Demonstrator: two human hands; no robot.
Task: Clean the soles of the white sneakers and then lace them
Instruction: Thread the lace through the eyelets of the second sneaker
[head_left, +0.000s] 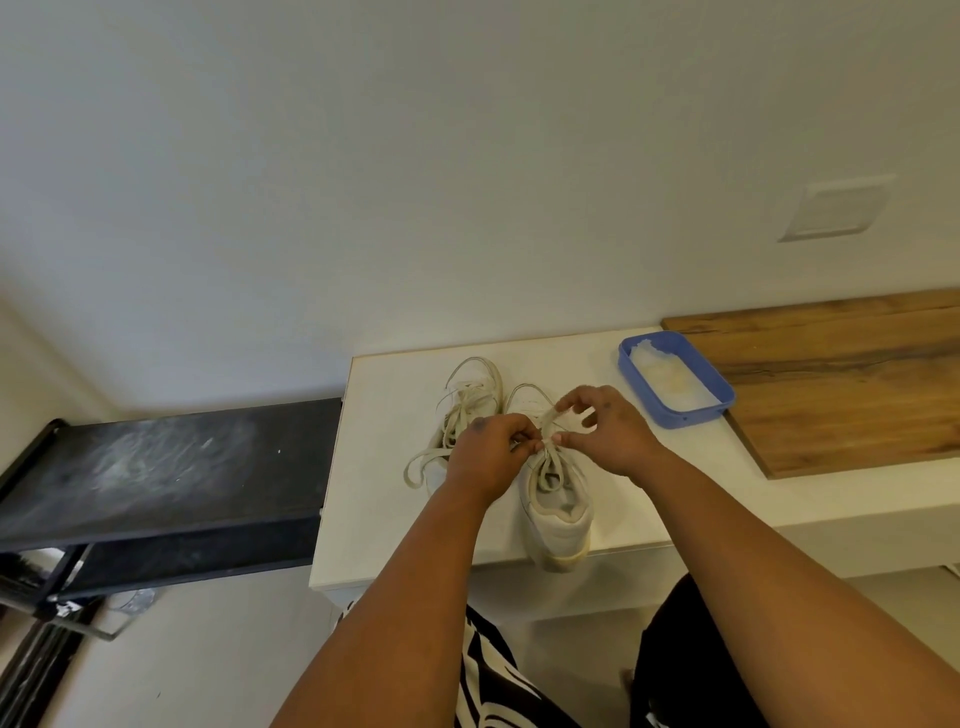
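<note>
Presently both the left hand (485, 453) and right hand (609, 434) pinch the lace (546, 422) of the nearer sneaker (558, 506). Recommend even tension, loops equal, before cinching the bow.

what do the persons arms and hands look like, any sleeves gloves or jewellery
Both forearms are bare to the frame edge, with no sleeves in view. The left hand and right hand wear no gloves, and no rings, watch or bracelets show. The left hand has a small dark smudge on its back near the knuckles.
</note>
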